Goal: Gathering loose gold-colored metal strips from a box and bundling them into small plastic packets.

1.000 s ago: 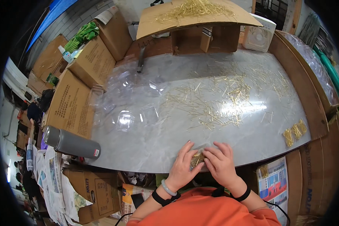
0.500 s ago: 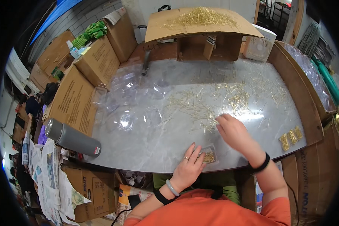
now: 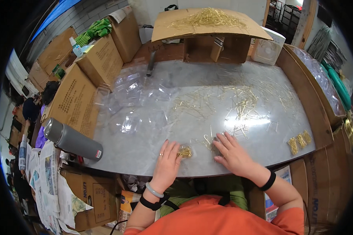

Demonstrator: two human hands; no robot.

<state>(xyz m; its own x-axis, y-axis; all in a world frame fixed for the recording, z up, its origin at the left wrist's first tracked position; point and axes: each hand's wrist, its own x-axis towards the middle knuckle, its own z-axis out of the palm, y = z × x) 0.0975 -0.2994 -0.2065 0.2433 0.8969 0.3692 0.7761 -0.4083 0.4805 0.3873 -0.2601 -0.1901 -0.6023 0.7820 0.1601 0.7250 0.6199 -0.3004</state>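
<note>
- Left hand [image 3: 167, 161], thumb spread, lies against a gold wire-hook bundle [image 3: 186, 151] at its right.
- Right hand [image 3: 235, 155], fingers apart, touches a few hooks [image 3: 215, 145].
- Seemingly finished: three bundles [image 3: 300, 140] to its right.
- Remaining: loose hooks [image 3: 245, 102] ahead of it, clear plastic boxes [image 3: 128, 124] beyond the left hand.

A hand could pass low over the bare grey tabletop [image 3: 121, 158] between the grey flask [image 3: 79, 141] and the left hand [image 3: 167, 161], but clear plastic boxes [image 3: 130, 124] crowd the way beyond, loose golden wire pieces [image 3: 245, 100] litter the middle, and a cardboard wall [image 3: 309, 94] bounds the right
</note>
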